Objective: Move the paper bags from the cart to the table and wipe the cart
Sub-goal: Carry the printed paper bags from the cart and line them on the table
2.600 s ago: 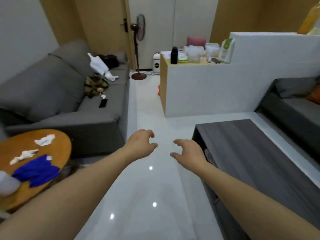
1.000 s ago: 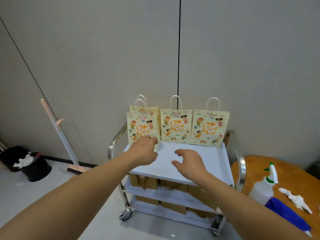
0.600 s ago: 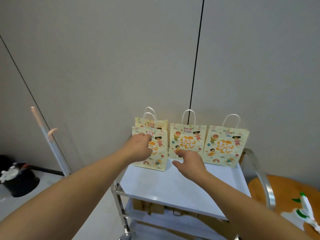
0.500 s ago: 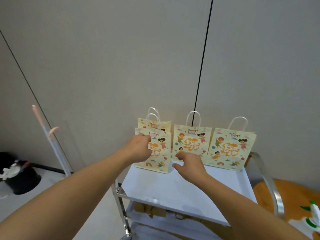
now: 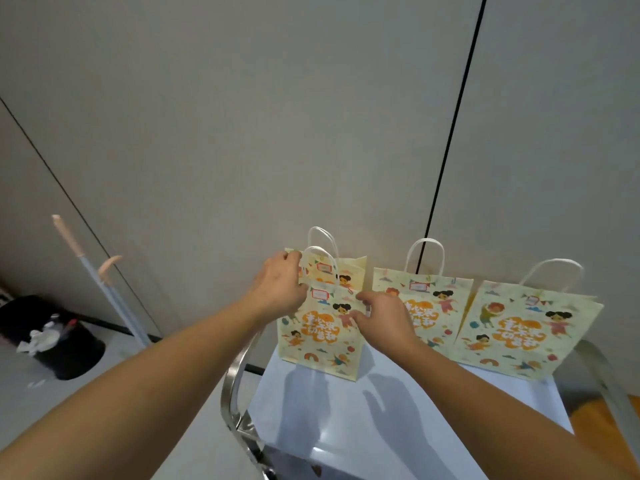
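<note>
Front paper bag [image 5: 320, 336] on cart [image 5: 398, 420]: left hand [image 5: 278, 289] and right hand [image 5: 384, 322] fingers pinch its top corners.

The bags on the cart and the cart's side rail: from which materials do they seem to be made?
Front bag: apparently matte printed paper, folding in crisp flat panels, with white handles that look like twisted paper cord. Side rail: probably polished steel or chromed metal, since it gives bright mirror-like reflections. Cart top: smooth, slightly glossy pale surface; plastic or coated board, I cannot tell which.
</note>
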### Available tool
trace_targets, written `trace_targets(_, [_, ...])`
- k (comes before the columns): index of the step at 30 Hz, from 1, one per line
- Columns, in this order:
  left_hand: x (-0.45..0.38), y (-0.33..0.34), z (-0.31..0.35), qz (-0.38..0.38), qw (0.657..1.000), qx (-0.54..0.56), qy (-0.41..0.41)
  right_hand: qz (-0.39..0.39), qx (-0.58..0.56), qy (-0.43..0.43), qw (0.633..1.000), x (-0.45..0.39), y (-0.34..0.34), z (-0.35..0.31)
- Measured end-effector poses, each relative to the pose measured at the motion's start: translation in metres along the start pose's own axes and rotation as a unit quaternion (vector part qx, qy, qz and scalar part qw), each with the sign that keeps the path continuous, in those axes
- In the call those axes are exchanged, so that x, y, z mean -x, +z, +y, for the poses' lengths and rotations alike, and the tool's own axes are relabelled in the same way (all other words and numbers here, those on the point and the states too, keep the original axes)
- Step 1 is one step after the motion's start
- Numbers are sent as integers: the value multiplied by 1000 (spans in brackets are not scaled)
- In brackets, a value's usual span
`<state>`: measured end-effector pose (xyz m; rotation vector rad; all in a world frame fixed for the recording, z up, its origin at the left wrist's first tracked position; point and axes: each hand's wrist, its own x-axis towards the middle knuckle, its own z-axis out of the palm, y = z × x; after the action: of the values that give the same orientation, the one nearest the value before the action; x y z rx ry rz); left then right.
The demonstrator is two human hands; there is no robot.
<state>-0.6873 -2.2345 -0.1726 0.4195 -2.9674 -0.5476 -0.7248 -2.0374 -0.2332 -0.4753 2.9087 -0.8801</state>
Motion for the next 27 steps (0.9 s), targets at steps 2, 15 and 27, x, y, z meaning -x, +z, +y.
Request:
trace_targets(2, [-18,0,3,21,1000,3,0,7,1,0,1000,-19,5,3])
trace_targets(15, [-82,19,14,27,999,11,30,24,52,-5,998,-75,25,10])
trace_targets(27, [-75,11,3,-47,984,137,100,1,58,106,993,-41,41,-16])
